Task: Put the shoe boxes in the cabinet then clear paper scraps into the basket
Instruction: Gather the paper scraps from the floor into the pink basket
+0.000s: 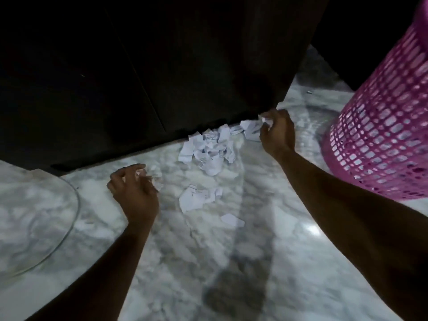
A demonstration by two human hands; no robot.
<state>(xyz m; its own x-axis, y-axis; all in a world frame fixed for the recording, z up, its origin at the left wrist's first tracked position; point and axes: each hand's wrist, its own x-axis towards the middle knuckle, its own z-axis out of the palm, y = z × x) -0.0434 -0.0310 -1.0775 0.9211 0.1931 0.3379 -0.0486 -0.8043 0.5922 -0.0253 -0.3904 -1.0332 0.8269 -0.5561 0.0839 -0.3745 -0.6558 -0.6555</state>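
Observation:
White paper scraps (209,149) lie in a heap on the marble floor against the foot of the dark cabinet (139,77), whose doors are closed. More scraps (194,199) lie nearer to me. My left hand (134,191) hovers low over the floor, its fingers pinched on a small scrap. At the cabinet's corner, my right hand (276,133) grips a crumpled scrap at the heap's right end. A pink plastic mesh basket (379,126) stands at the right, close to my right arm. No shoe boxes are visible.
A curved glass edge (71,218), like a round tabletop, cuts across the lower left. The grey-white marble floor (231,262) fills the foreground. The scene is dim and the cabinet front is almost black.

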